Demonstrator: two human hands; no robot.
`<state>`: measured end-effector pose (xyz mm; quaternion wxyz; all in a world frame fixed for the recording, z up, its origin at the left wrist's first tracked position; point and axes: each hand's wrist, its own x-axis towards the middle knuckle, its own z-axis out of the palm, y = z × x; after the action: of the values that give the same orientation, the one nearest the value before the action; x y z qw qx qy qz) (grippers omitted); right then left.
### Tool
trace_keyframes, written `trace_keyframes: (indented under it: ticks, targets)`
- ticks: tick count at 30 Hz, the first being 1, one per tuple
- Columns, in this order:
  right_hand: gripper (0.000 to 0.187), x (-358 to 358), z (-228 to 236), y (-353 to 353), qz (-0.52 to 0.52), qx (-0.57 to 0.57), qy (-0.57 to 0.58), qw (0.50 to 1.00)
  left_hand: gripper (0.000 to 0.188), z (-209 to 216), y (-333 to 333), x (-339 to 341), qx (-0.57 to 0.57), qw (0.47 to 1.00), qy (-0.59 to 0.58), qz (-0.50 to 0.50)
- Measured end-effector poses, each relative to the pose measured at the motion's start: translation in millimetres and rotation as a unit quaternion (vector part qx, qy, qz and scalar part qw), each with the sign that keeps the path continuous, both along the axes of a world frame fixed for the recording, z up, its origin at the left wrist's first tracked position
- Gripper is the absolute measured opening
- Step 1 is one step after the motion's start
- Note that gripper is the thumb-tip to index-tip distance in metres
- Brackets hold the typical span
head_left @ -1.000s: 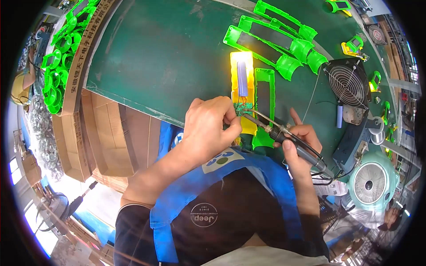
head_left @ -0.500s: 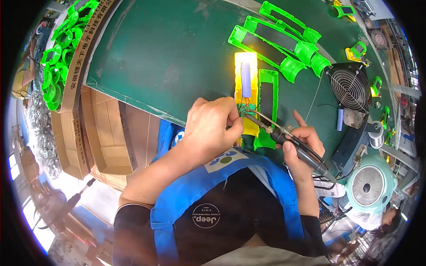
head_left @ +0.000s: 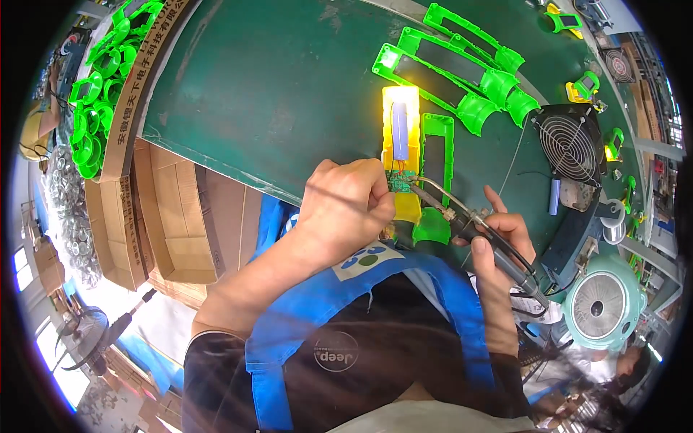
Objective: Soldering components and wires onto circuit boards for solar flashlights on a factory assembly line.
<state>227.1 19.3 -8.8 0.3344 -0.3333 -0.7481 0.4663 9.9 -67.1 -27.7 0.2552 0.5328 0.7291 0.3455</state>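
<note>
A yellow casing (head_left: 408, 208) lies near the table edge, its far end glowing brightly. Inside it are a purple cylindrical battery cell (head_left: 400, 131) and a small green circuit board (head_left: 401, 181) joined by thin wires. My left hand (head_left: 345, 206) is closed in a pinch at the board's left side; what the fingertips hold is hidden. My right hand (head_left: 499, 242) grips a soldering iron (head_left: 504, 263) with a thin metal tube along it. Its tip points at the board's right edge; contact I cannot tell. Beside the casing lies a green frame (head_left: 448, 162).
More green frames (head_left: 473, 112) lie at the far side. To the right stand a black square fan (head_left: 569, 144), another purple cell (head_left: 554, 196), a solder spool (head_left: 613, 229) and a pale green round fan (head_left: 598, 307). Cardboard boxes (head_left: 173, 216) and green rings (head_left: 90, 123) are at left.
My right hand and the soldering iron have shifted slightly right and toward me, the tip drawing back toward the board's right edge. My left hand stays almost in place.
</note>
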Motion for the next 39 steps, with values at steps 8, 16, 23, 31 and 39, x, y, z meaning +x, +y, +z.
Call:
trace_keyframes:
  ticks: [8, 16, 23, 31, 39]
  targets:
    - [0.026, -0.5, 2.2, -1.4, -0.007, -0.024, 0.004, 1.0, 0.013, -1.0, -1.6, 0.7, -0.005, 1.0, -0.026, -0.017]
    - [0.029, 2.6, -1.7, 1.2, -0.013, -0.002, 0.037, 0.999, 0.015, 0.4, -0.7, -1.6, -0.023, 1.0, -0.01, -0.016]
    - [0.043, 20.7, 2.5, 4.5, -0.09, -0.083, 0.134, 0.983, 0.015, 10.1, 3.3, -9.1, 0.003, 0.998, -0.017, -0.058]
    - [0.034, -10.1, -21.4, 58.7, -0.049, 0.072, 0.163, 0.983, 0.021, 44.5, 81.0, -19.3, 0.255, 0.875, 0.286, -0.297]
    - [0.042, -29.2, -48.3, 100.2, -0.032, 0.198, -0.042, 0.979, 0.012, 30.1, 129.0, -15.4, 0.162, 0.797, 0.321, -0.485]
